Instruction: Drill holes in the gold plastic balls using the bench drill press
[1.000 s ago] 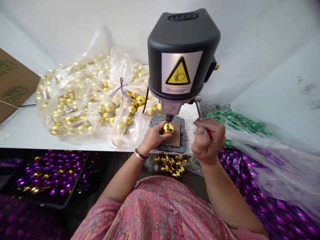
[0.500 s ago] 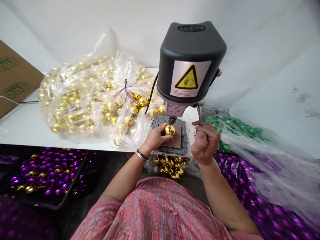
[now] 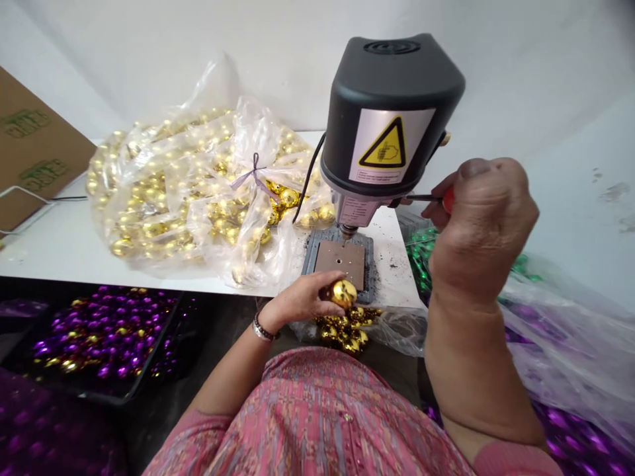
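In my left hand, between thumb and fingers, is a shiny gold ball, held over the front edge of the drill press base. A brown board with a small hole lies on that base, under the chuck. My right hand is raised on the right, its fingers closed round the red knob of the feed lever. The black drill press carries a yellow warning sign. Below the table edge, more gold balls sit in clear plastic.
A large clear bag of gold balls, tied with purple ribbon, lies on the white table. A cardboard box stands at far left. Purple and gold balls fill a black tray. Green balls and purple ones lie under plastic at right.
My left hand has drawn the gold ball off the board, toward me. My right hand has swung the lever up and right, and the chuck now stands clear of the ball.
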